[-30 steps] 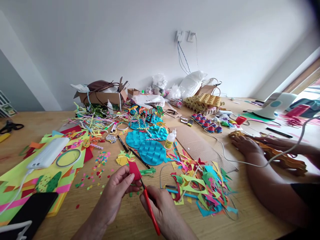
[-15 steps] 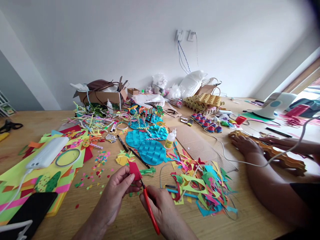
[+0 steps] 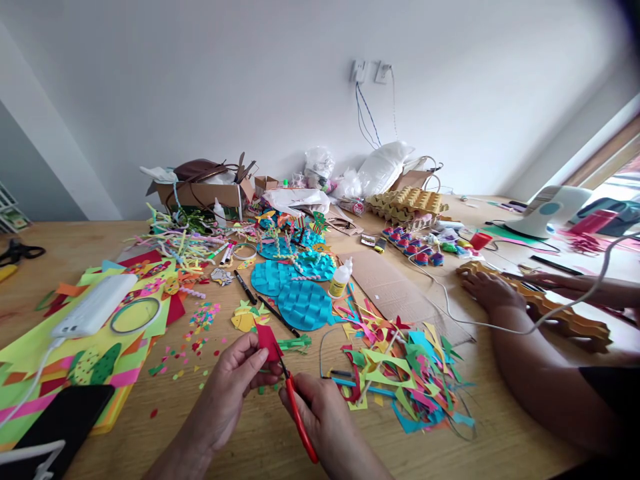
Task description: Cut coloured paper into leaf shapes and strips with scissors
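Observation:
A small piece of red paper (image 3: 267, 340) is pinched between the thumb and fingers of my left hand (image 3: 237, 373). My right hand (image 3: 323, 407) is wrapped round red-handled scissors (image 3: 300, 423), and their dark blades meet the right edge of the paper. Just beyond the paper lie a yellow paper fish (image 3: 244, 319) and a green paper cut-out (image 3: 296, 343), the latter partly behind my hands. Blue scale-textured paper fish (image 3: 305, 303) rest further back, beside a white glue bottle (image 3: 342, 279) that stands upright.
Coloured paper scraps (image 3: 400, 373) are heaped to the right. Left are paper sheets (image 3: 30, 357), a white power bank (image 3: 95, 307) and a black phone (image 3: 67, 427). A co-worker's hands (image 3: 493, 290) hold an egg-carton strip (image 3: 570, 317) at the right; a white cable (image 3: 493, 327) crosses there.
The scissors and red paper have shifted very slightly, the blades still at the paper's edge. The co-worker's far hand has moved a little over the carton strip.

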The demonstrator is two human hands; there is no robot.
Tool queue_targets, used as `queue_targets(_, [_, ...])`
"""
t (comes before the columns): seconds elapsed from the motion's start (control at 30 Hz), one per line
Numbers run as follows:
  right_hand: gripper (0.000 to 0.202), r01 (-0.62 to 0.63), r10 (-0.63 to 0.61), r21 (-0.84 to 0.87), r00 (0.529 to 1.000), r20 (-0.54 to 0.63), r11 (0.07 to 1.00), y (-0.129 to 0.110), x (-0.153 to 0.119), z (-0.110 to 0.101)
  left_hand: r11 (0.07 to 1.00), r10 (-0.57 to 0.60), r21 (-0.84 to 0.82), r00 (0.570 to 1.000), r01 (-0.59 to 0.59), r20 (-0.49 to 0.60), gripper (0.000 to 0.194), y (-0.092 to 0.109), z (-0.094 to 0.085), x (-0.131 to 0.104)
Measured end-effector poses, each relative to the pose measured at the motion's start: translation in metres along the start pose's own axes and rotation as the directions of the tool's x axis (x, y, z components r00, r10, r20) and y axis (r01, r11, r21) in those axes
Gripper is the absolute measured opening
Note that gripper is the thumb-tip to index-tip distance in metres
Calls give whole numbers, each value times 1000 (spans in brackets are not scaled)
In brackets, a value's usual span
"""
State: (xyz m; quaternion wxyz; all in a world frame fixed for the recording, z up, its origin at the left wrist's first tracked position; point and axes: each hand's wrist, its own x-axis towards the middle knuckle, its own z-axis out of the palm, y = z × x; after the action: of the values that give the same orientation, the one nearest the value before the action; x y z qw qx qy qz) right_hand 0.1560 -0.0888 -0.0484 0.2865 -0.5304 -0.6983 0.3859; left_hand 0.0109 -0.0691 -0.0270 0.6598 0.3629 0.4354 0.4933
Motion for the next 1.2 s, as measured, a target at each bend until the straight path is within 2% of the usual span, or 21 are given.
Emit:
queue_targets(0.33, [31, -39, 30, 141, 997, 67, 989, -5, -2, -3, 996, -7, 86, 993, -3, 117, 9, -2, 0, -3])
queue_targets(0.6, [34, -60, 50, 173, 997, 63, 983, -1, 0, -1, 996, -13, 88, 992, 2, 123, 10, -2, 1, -3])
queue_targets(1.2, [38, -30, 25, 171, 999, 30, 985, 7, 1, 6, 998, -32, 61, 999, 29, 43, 12, -5, -3, 3])
